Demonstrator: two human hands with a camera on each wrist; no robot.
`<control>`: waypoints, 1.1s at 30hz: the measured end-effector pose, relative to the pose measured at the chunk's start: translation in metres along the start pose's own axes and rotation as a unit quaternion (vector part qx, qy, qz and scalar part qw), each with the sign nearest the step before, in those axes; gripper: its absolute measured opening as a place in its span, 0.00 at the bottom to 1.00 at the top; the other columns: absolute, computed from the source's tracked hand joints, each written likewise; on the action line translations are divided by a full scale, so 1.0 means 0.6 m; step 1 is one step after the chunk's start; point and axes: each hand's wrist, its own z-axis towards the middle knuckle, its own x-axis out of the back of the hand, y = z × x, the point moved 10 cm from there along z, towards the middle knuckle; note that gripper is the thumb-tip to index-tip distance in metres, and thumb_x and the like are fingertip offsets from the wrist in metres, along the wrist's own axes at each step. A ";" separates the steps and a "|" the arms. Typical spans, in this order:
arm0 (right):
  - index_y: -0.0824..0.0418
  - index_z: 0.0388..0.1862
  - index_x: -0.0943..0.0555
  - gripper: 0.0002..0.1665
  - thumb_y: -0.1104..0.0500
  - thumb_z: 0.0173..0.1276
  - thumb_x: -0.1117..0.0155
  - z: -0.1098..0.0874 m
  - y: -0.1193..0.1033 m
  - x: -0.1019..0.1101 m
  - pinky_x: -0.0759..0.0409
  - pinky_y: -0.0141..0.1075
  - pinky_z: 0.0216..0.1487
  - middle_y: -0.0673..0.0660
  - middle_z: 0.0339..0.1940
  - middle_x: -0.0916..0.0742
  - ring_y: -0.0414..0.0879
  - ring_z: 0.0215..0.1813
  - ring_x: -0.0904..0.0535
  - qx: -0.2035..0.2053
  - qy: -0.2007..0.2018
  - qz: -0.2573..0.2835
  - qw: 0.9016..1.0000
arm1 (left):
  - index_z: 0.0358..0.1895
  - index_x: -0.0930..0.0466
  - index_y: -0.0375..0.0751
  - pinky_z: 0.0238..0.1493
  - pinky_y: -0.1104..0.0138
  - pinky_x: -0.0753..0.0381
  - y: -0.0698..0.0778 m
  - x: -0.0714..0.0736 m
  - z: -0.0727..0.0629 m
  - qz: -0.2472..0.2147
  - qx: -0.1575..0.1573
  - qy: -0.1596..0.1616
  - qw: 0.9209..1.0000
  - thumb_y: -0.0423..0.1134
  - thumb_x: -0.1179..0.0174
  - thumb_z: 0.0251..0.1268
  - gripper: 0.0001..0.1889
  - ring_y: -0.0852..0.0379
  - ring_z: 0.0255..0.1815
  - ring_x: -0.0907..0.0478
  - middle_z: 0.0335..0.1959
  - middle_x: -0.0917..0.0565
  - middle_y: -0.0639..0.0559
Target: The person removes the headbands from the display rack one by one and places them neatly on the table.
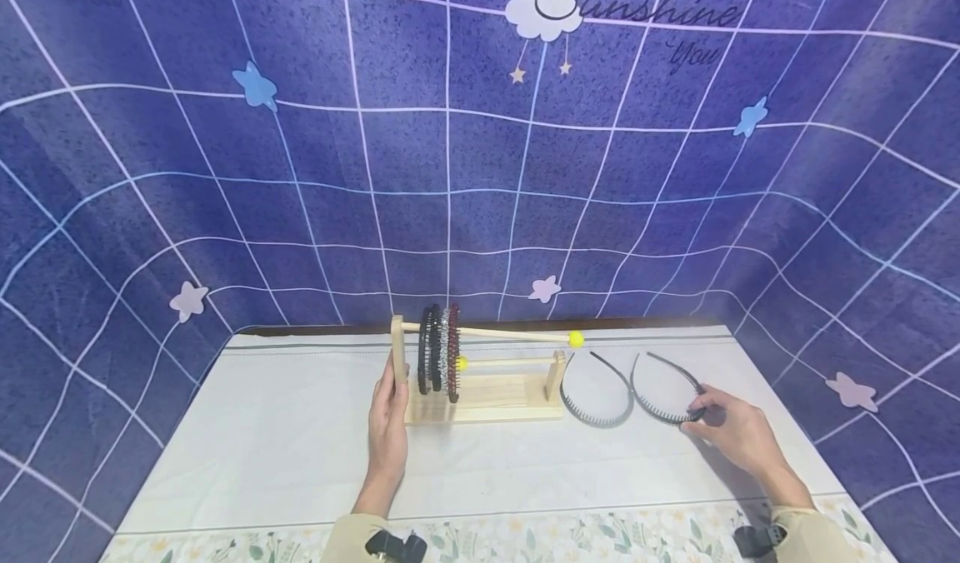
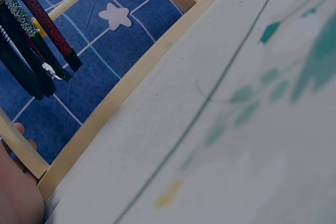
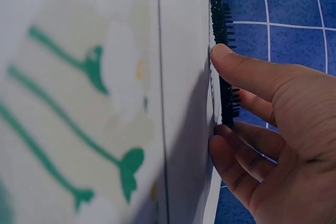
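My left hand (image 1: 388, 430) holds the left upright (image 1: 398, 355) of a wooden rack, thumb in front and fingers behind. Several toothed headbands (image 1: 453, 355), black, silver and dark red, hang on the rack's upper rod (image 1: 517, 334), which ends in a yellow ball. On the white cloth at the far right lies a black headband (image 1: 663, 413); my right hand (image 1: 738, 431) pinches its right side between thumb and fingers. In the right wrist view the thumb (image 3: 247, 69) lies against its dark toothed band (image 3: 227, 98). A second black headband (image 1: 597, 420) lies just left of it.
The rack's flat wooden base (image 1: 487, 413) rests on the white cloth (image 1: 285, 438). A lower rod (image 1: 517, 362) with a yellow ball at its left end reaches from the short right post (image 1: 555, 377). Behind stands a blue gridded curtain (image 1: 480, 155) with stars.
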 end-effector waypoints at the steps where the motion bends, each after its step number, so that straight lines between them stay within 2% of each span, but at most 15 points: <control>1: 0.58 0.46 0.10 0.20 0.52 0.60 0.11 0.001 0.000 -0.001 0.29 0.78 0.70 0.78 0.73 0.20 0.83 0.71 0.25 0.001 -0.002 -0.002 1.000 | 0.92 0.48 0.63 0.89 0.46 0.45 0.000 0.000 0.000 0.000 0.000 0.000 1.000 0.50 0.60 0.96 0.29 0.49 0.87 0.36 0.87 0.35 0.51; 10: 0.59 0.45 0.10 0.20 0.52 0.60 0.11 0.004 -0.008 -0.005 0.30 0.78 0.71 0.80 0.72 0.20 0.84 0.71 0.25 0.003 -0.015 -0.012 1.000 | 0.92 0.49 0.63 0.90 0.46 0.46 0.002 0.001 0.000 -0.001 0.002 -0.001 1.000 0.50 0.60 0.96 0.30 0.48 0.87 0.37 0.88 0.38 0.50; 17: 0.60 0.50 0.10 0.22 0.54 0.60 0.11 0.001 -0.010 -0.005 0.25 0.77 0.67 0.80 0.71 0.19 0.81 0.65 0.19 0.010 -0.012 -0.011 1.000 | 0.92 0.48 0.62 0.89 0.45 0.45 0.003 0.000 0.000 0.001 0.001 0.000 1.000 0.50 0.60 0.96 0.29 0.47 0.87 0.36 0.88 0.36 0.49; 26: 0.62 0.54 0.10 0.28 0.55 0.56 0.09 0.003 -0.015 -0.001 0.18 0.73 0.60 0.74 0.64 0.14 0.75 0.57 0.14 0.037 -0.004 -0.001 0.999 | 0.92 0.47 0.62 0.89 0.43 0.46 0.005 0.001 0.001 -0.004 -0.006 0.004 1.000 0.50 0.60 0.96 0.29 0.46 0.86 0.36 0.86 0.34 0.47; 29: 0.65 0.57 0.11 0.32 0.55 0.55 0.08 0.002 -0.017 0.004 0.20 0.74 0.61 0.78 0.66 0.16 0.75 0.56 0.13 0.051 -0.001 0.006 0.999 | 0.92 0.47 0.61 0.89 0.42 0.46 0.005 0.001 0.000 -0.003 -0.004 0.004 1.000 0.49 0.60 0.96 0.29 0.46 0.87 0.36 0.86 0.34 0.46; 33: 0.68 0.61 0.13 0.35 0.54 0.59 0.09 -0.001 -0.019 0.012 0.23 0.77 0.63 0.83 0.70 0.20 0.76 0.57 0.14 0.056 0.002 0.021 0.998 | 0.92 0.47 0.60 0.89 0.41 0.47 0.004 0.001 -0.001 -0.004 -0.006 0.006 1.000 0.49 0.59 0.96 0.30 0.44 0.87 0.36 0.85 0.33 0.42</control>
